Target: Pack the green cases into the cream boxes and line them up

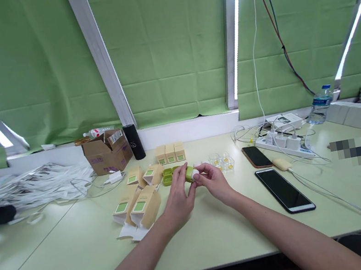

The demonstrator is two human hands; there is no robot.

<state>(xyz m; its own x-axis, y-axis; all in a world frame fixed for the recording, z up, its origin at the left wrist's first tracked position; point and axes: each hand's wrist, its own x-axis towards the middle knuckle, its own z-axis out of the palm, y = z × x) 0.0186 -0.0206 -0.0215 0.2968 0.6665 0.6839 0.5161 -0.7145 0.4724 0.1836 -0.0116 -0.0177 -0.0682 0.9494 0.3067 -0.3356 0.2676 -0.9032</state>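
Observation:
My left hand (179, 198) is closed around a small green container (190, 173) with a white end, near the middle of the table. My right hand (215, 183) pinches the white end from the right, with thumb and fingers pressed on it. Green square containers (167, 177) stand just beyond my left hand, partly hidden by it. Small clear containers with yellow inside (222, 161) stand beyond my right hand. Opened tan boxes (145, 204) with green labels lie left of my left hand. Upright tan boxes (170, 153) form a row farther back.
A cardboard box (107, 152) and black cylinder (134, 141) stand at the back left, beside white strips (49, 181). Two phones (285, 189), a power strip (285, 144), cables and a water bottle (319, 105) occupy the right side.

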